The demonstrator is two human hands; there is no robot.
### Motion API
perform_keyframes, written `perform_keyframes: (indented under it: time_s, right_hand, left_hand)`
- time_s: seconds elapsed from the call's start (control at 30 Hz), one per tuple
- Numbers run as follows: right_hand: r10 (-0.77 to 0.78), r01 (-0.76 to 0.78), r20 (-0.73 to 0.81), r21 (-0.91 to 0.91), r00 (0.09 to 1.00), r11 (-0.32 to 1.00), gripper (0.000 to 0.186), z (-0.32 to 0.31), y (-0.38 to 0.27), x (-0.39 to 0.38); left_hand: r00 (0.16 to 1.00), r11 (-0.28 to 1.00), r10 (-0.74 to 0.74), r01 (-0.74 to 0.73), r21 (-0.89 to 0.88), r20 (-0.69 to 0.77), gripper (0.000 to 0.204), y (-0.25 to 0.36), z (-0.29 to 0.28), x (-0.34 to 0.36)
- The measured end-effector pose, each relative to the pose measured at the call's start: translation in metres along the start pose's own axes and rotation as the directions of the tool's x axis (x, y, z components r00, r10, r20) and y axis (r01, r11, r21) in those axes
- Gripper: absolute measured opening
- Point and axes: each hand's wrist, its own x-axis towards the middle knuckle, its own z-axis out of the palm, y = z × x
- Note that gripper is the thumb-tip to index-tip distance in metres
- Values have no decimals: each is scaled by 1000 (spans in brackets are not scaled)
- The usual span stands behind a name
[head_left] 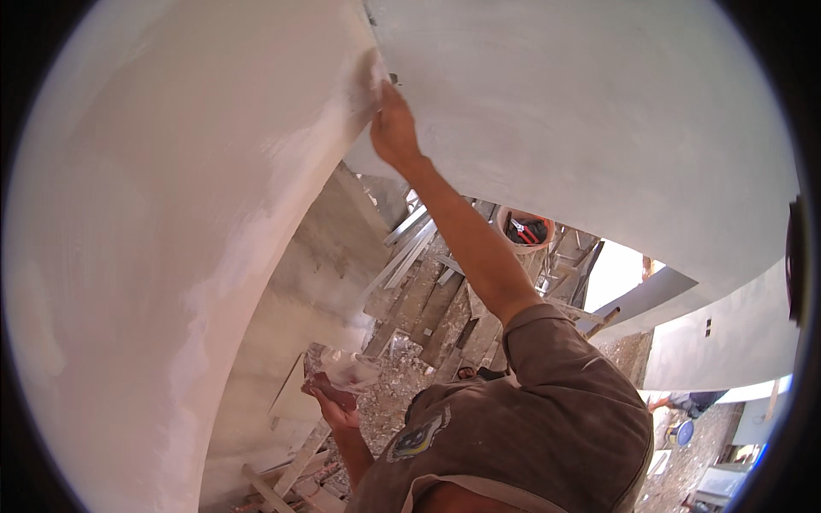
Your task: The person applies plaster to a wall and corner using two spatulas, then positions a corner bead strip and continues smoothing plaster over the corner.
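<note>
My right arm reaches up to the edge where a curved, pale plastered surface (171,214) meets a smooth grey-white wall (581,111). The fingers of my right hand (395,128) are closed and blurred at that edge. A small dark bit shows beside them, but what they hold is hidden. Lower down, my left hand (339,410) grips a reddish-brown board (332,389) from below. A heap of wet white plaster (349,368) lies on the board. Smeared white patches run along the rim of the curved surface.
Wooden planks (436,295) and metal strips (412,248) lie on the rubble-strewn floor below. A bucket (547,239) holds red-handled pliers (523,231). At the far right are a blue bucket (682,433) and part of another person (697,402). Loose timber (299,462) lies at the lower left.
</note>
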Motion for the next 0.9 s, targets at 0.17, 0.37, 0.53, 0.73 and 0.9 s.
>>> perform_keyframes:
  time_s: [0.17, 0.37, 0.53, 0.73, 0.9]
  right_hand:
    - [97, -147, 153, 363, 983, 920, 52, -41, -43, -17]
    - [467, -537, 280, 288, 839, 793, 48, -83, -14, 11]
    - [493, -589, 342, 294, 800, 752, 29, -64, 14, 17]
    - [524, -633, 368, 320, 768, 704, 21, -30, 14, 24]
    - [509, -612, 342, 397, 790, 684, 20, -31, 9, 42]
  left_hand:
    - [997, 999, -19, 22, 46, -68, 68, 3, 15, -4]
    - [999, 999, -45, 45, 3, 0, 62, -1, 24, -3]
    - [995, 997, -76, 75, -21, -61, 58, -2, 39, -6]
    - [991, 997, -69, 65, -33, -115, 61, 4, 34, -12]
    - [990, 999, -45, 43, -19, -135, 61, 3, 43, -14]
